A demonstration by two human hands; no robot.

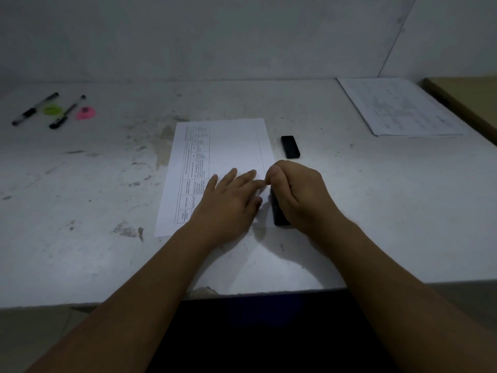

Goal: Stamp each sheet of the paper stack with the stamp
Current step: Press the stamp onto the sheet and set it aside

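Note:
A white printed sheet (228, 146) with a table lies in the middle of the white desk (80, 197). My left hand (228, 203) rests flat on its near part, fingers straight and spread. My right hand (298, 195) grips a black stamp (278, 214) at the sheet's right edge near its front corner, fingers curled over the top. The stamp's base is partly hidden by the hand. A black rectangular cap or ink pad (290, 146) lies just right of the sheet, farther back.
Another pile of printed sheets (398, 106) lies at the back right, beside a brown board (468, 103). Two pens (35, 109) (67, 112), a green disc (52, 110) and a pink disc (85, 113) sit at the back left. The desk's front edge runs near my forearms.

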